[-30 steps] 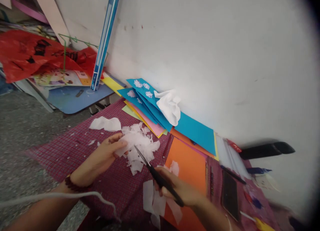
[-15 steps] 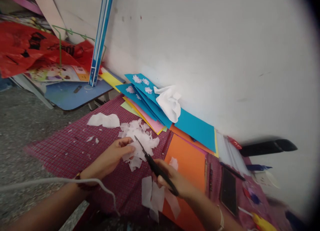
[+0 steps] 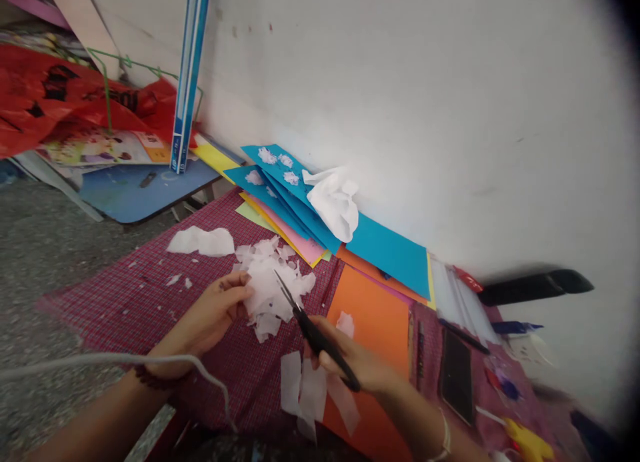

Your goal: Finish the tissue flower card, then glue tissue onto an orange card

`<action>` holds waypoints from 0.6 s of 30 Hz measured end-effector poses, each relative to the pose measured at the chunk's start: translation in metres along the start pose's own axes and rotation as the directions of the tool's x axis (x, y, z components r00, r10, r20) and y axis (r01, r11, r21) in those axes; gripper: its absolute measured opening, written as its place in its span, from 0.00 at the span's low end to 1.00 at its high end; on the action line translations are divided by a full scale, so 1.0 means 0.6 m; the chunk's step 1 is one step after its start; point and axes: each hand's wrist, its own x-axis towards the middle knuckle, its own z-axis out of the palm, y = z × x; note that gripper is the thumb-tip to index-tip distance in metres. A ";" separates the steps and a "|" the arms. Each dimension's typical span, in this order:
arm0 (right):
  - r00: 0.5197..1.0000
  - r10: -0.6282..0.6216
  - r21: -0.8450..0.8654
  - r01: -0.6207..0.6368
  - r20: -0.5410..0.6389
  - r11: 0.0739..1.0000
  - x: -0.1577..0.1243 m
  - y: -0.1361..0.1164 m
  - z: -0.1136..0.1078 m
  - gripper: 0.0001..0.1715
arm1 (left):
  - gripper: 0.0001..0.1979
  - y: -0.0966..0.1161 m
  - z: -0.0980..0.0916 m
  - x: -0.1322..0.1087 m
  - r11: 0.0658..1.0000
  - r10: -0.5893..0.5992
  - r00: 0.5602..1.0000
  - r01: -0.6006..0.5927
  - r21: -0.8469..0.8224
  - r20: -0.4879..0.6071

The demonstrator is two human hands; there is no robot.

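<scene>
My right hand (image 3: 350, 355) is wrapped around the black handle of a pair of scissors (image 3: 327, 352), whose blades point up and left, slightly parted. Left of the blades, my left hand (image 3: 220, 309) has thumb and fingers pinched at a piece of thin white paper (image 3: 254, 301). Its outline blends with the heap of white paper scraps (image 3: 270, 265) just behind it. Below the scissors, several white paper strips (image 3: 313, 392) lie partly over an orange sheet (image 3: 373, 302). A small scrap (image 3: 345, 324) rests on that sheet beside my right hand.
Blue sheets (image 3: 300, 212) bearing white paper tufts lean by the wall, with crumpled white paper (image 3: 334, 205) on them. A flat white piece (image 3: 201, 241) lies on the checked cloth (image 3: 130, 299). To the right are a phone (image 3: 457, 375) and a yellow tool (image 3: 527, 442). A white cord (image 3: 100, 361) crosses my left forearm.
My left hand has drawn a little left, away from the scissors. The scissors stay at nearly the same spot in my right hand, and the whole view has shifted slightly.
</scene>
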 end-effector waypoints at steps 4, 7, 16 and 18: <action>0.999 0.008 -0.048 -0.006 0.035 0.999 -0.011 -0.004 -0.004 0.48 | 0.14 0.020 0.008 0.001 0.984 0.117 0.986 -0.131 -0.124 -0.119; 0.998 0.021 -0.061 -0.017 0.061 0.998 -0.012 -0.001 -0.003 0.46 | 0.16 0.021 0.015 0.001 0.984 0.124 0.985 -0.138 -0.113 -0.119; 0.999 0.019 -0.022 -0.019 0.036 1.000 0.002 0.000 0.004 0.45 | 0.13 -0.002 0.031 0.000 0.995 -0.023 1.000 0.022 0.094 0.001; 1.000 0.017 -0.012 -0.017 0.020 1.000 0.004 0.002 0.006 0.45 | 0.12 -0.003 0.030 0.001 0.992 -0.022 1.000 0.020 0.124 0.014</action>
